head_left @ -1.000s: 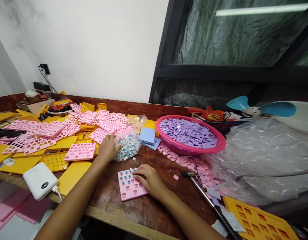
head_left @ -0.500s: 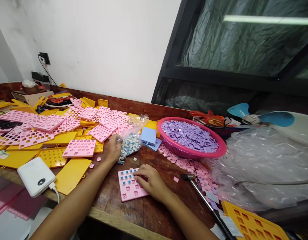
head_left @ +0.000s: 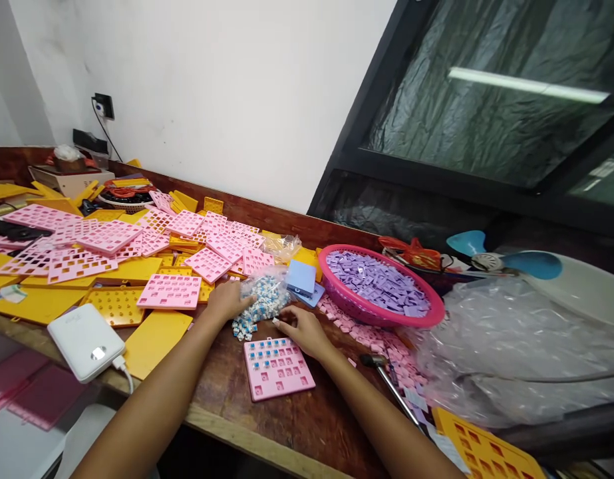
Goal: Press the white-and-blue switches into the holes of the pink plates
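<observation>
Left hand (head_left: 227, 301) grips the bag (head_left: 264, 296) while right hand (head_left: 301, 329) pinches a switch (best seated squarely) above the plate (head_left: 279, 369).

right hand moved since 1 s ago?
Yes. The right hand has left the pink plate it was resting on and gone up toward the bag of switches.

Clear bag of small blue-and-white parts (head_left: 264, 298), open, spilling onto the wooden table just beyond the pink grid tray (head_left: 279, 367), which lies flat with several top slots filled.
</observation>
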Action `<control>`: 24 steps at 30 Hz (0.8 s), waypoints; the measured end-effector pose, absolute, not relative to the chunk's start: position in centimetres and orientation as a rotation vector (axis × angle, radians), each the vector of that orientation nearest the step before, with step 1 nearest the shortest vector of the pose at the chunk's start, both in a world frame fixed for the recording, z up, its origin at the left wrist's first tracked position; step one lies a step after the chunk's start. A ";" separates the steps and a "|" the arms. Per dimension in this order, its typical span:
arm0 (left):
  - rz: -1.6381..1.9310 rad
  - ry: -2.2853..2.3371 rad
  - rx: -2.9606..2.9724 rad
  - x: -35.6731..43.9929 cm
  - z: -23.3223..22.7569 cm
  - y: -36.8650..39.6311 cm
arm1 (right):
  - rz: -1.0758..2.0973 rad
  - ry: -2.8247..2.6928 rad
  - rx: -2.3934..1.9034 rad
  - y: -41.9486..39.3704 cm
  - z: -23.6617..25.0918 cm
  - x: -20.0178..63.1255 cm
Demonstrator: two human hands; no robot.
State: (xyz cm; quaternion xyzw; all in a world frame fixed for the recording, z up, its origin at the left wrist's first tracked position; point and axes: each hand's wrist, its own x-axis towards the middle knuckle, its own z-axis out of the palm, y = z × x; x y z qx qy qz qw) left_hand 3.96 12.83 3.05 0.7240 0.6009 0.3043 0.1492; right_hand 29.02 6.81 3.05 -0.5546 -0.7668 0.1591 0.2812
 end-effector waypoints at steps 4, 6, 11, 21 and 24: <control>0.830 1.765 2.043 4.9 2.5 13.2 | 0.356 -2.053 -1.523 8.1 2.6 28.5; 0.868 1.770 2.004 5.6 2.4 13.3 | 0.331 -2.064 -1.514 8.0 2.5 28.7; 1.029 1.729 1.910 6.1 2.7 13.3 | 0.330 -2.122 -1.492 8.0 2.5 29.0; 1.146 1.600 1.887 4.9 2.7 14.1 | 0.299 -2.110 -1.439 8.8 3.0 28.4; 1.132 1.715 1.901 3.8 4.0 13.8 | 0.335 -2.108 -1.369 6.3 4.4 29.6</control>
